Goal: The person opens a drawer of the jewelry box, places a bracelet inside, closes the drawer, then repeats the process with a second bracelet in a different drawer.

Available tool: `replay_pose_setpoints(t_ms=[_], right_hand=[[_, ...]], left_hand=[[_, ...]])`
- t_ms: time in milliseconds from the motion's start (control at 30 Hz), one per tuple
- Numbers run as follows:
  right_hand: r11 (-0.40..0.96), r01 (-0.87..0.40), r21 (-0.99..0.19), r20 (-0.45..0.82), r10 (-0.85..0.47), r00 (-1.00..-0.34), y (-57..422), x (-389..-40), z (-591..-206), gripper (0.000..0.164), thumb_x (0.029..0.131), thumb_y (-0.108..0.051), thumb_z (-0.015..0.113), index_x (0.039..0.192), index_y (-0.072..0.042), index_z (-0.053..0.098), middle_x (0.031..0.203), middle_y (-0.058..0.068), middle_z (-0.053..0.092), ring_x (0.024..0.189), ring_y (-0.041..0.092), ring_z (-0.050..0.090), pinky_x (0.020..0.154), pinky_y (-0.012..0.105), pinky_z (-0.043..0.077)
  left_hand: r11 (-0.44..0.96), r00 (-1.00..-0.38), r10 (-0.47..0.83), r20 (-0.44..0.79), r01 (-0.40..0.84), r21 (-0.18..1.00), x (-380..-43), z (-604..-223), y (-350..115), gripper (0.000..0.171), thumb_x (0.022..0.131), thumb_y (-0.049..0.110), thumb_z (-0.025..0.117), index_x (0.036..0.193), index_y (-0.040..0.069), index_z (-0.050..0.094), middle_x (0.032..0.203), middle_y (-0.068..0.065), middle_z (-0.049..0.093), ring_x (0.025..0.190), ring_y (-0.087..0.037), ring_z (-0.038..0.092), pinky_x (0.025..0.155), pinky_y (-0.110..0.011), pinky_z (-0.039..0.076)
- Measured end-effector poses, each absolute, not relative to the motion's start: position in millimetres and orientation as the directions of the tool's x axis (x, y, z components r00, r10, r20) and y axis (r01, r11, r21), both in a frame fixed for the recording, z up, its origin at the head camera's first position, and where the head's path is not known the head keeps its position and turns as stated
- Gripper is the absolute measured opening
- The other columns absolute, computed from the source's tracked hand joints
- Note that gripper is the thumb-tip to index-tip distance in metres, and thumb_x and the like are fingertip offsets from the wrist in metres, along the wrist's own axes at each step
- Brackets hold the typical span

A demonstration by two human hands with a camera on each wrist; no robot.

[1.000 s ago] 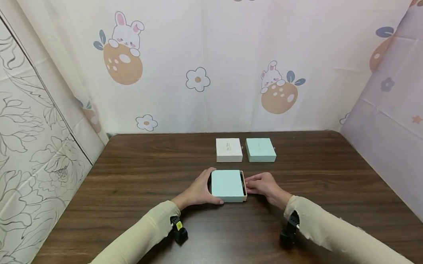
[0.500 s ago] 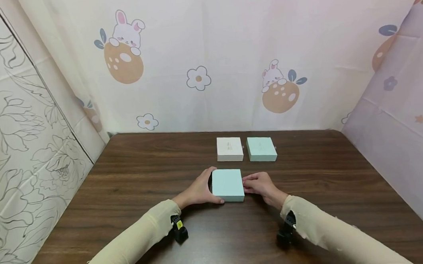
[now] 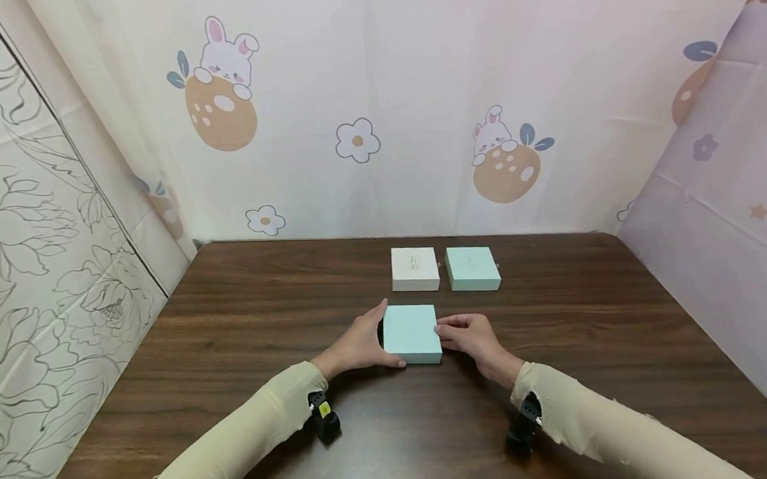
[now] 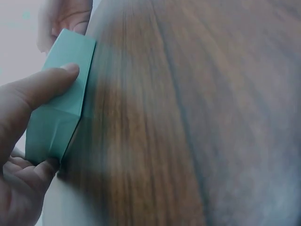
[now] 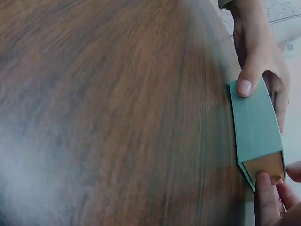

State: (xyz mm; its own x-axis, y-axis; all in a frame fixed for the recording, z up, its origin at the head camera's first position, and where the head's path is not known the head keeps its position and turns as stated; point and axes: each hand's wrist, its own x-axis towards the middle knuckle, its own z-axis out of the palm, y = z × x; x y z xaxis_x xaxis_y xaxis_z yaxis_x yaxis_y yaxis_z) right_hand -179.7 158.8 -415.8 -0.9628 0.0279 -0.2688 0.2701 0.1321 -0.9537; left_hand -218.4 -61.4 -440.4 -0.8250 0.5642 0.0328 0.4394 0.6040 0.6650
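Note:
A mint-green drawer box (image 3: 411, 331) lies on the table in front of me, its drawer slid inside the sleeve. My left hand (image 3: 361, 342) grips the box from the left, thumb along the near side and other fingers around the left and far side, partly hidden. At the right end, fingers of my right hand (image 3: 472, 340) touch the box. The right wrist view shows them against the tan drawer front (image 5: 265, 165), beside a small tab (image 5: 277, 179); the thumb stands a little apart there.
Behind the held box, a white box (image 3: 415, 270) and another mint-green box (image 3: 472, 269) sit side by side on the dark wooden table (image 3: 282, 288). A printed curtain (image 3: 414, 71) hangs at the table's back edge.
The drawer, which stuck out slightly at the right end, has gone into the sleeve as my right hand moved left. My left hand has kept its grip on the box.

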Motion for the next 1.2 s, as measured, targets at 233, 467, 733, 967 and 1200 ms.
replay_pose_setpoints(t_ms=[233, 467, 733, 967, 1200], right_hand=[[0.165, 0.270, -0.949, -0.264, 0.057, -0.963, 153.8, -182.1, -413.7, 0.024, 0.080, -0.009, 0.063, 0.099, 0.005, 0.062, 0.095, 0.016, 0.061, 0.078, 0.017, 0.061, 0.074, 0.035, 0.048], [0.148, 0.260, -0.954, -0.256, 0.042, -0.966, 139.9, -190.1, -408.8, 0.023, 0.080, -0.006, 0.062, 0.100, 0.005, 0.062, 0.096, 0.016, 0.060, 0.078, 0.018, 0.061, 0.075, 0.037, 0.048], [0.170, 0.239, -0.956, -0.232, 0.063, -0.971, 117.0, -205.9, -402.7, 0.020, 0.079, -0.007, 0.063, 0.097, 0.002, 0.065, 0.093, 0.014, 0.061, 0.075, 0.018, 0.062, 0.074, 0.038, 0.048], [0.203, 0.202, -0.958, -0.189, 0.081, -0.979, 95.2, -223.2, -400.6, 0.018, 0.079, -0.007, 0.062, 0.096, 0.000, 0.066, 0.094, 0.013, 0.062, 0.079, 0.018, 0.061, 0.072, 0.034, 0.049], [0.326, 0.140, -0.935, -0.109, 0.112, -0.988, 75.2, -238.7, -395.2, 0.018, 0.078, -0.009, 0.063, 0.094, -0.004, 0.068, 0.095, 0.008, 0.063, 0.087, 0.018, 0.056, 0.072, 0.031, 0.047]], left_hand=[[0.582, -0.833, 0.548, 0.069, 0.439, 0.685, -215.9, -436.8, -62.4, 0.115, 0.057, 0.045, 0.078, 0.138, -0.005, 0.015, 0.138, -0.018, 0.028, 0.121, -0.023, 0.035, 0.094, -0.036, 0.033], [0.556, -0.836, 0.537, 0.111, 0.450, 0.699, -218.9, -430.4, -74.5, 0.110, 0.060, 0.036, 0.080, 0.138, -0.007, 0.014, 0.137, -0.021, 0.030, 0.119, -0.023, 0.037, 0.095, -0.036, 0.033], [0.554, -0.858, 0.496, 0.134, 0.432, 0.712, -227.8, -424.7, -91.3, 0.106, 0.063, 0.025, 0.080, 0.138, -0.006, 0.012, 0.139, -0.023, 0.025, 0.123, -0.025, 0.032, 0.096, -0.038, 0.030], [0.544, -0.882, 0.445, 0.157, 0.405, 0.735, -238.3, -416.2, -107.7, 0.104, 0.062, 0.018, 0.081, 0.138, -0.005, 0.014, 0.137, -0.021, 0.028, 0.119, -0.024, 0.037, 0.094, -0.038, 0.033], [0.569, -0.920, 0.381, 0.091, 0.311, 0.761, -254.2, -418.3, -122.2, 0.103, 0.066, 0.024, 0.078, 0.139, -0.003, 0.011, 0.141, -0.018, 0.021, 0.125, -0.022, 0.027, 0.098, -0.038, 0.028]])
